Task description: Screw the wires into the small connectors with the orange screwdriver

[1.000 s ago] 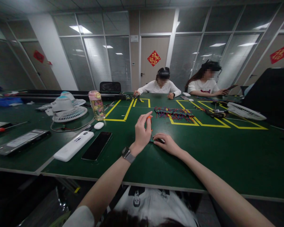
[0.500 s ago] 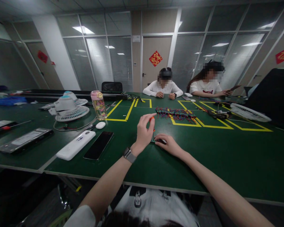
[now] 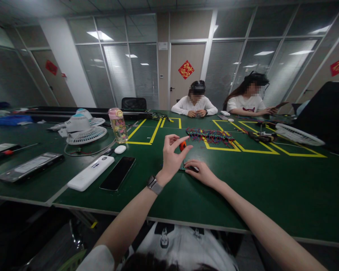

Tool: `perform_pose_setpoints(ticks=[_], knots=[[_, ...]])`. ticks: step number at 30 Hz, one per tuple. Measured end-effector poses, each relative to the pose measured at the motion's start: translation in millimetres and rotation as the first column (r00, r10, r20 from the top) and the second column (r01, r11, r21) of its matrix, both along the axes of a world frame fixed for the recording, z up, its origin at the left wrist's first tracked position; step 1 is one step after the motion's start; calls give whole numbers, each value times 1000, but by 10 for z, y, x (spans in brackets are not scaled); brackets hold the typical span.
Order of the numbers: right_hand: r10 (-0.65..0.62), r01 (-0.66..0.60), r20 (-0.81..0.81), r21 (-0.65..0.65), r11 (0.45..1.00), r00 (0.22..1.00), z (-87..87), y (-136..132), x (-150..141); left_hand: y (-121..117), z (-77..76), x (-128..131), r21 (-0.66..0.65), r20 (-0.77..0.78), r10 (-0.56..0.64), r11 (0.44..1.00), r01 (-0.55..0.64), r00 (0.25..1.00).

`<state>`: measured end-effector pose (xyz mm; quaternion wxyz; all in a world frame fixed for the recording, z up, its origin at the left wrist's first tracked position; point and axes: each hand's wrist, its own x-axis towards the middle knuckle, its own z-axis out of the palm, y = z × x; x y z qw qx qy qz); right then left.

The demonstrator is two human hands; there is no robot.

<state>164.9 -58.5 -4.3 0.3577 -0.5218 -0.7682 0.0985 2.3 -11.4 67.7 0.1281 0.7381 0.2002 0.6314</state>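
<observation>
Viewing from the head camera, I take the screwdriver's long axis as the reference: it stands close to upright on the bench [image 3: 158, 205], with its orange-and-black handle [image 3: 182, 146] uppermost and its thin dark shaft [image 3: 183, 164] running down toward a small green board [image 3: 182, 169]. Whether the tip is seated in anything, I cannot tell.

Left hand [image 3: 171, 160]: nearer to the handle. Thumb and forefinger stand apart, one on the near side of the handle and one on the far side, with the handle showing in the gap between them. The handle lies to the right of the palm. Contact with the curled fingers behind it is hidden from me.

Right hand [image 3: 202, 174]: low, palm down, to the right of the shaft. Its bent fingers rest at a small black part [image 3: 192, 169] just beside the board. I cannot tell whether they are closed on it or only pressing from above.

Adjacent items: a bundle of red and blue wires [image 3: 210, 136] lies beyond both hands. A black phone [image 3: 118, 173] lies left of the left hand, with a white power bank [image 3: 90, 173] beside it.
</observation>
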Motion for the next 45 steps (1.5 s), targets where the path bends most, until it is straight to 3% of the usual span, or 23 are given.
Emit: perform_pose_setpoints(ticks=[2,7,14,24,32,38,45], knots=[[-1,1,1,5,1000,1000,-7,2,4,7,-8,-1,-11,4,-5,1000,5,1000],[6,-6,0,15,1000,1000,-17,13,7,11,-17,-7,-57,-36,-157,986,155,987],[10,-10,-2,5,1000,1000,-7,9,3,0,-10,10,-34,-6,-9,999,9,1000],[16,-16,5,-1,1000,1000,-14,14,19,23,-16,4,-59,-105,-153,987,148,983],[11,-11,2,10,1000,1000,-8,3,8,9,-9,4,-99,-69,15,995,-22,998],[11,-11,7,5,1000,1000,-7,7,12,13,-24,20,-118,-87,-164,981,153,983],[3,-3,-3,-1,1000,1000,-5,8,2,-11,-27,9,-67,-94,50,996,-56,994]])
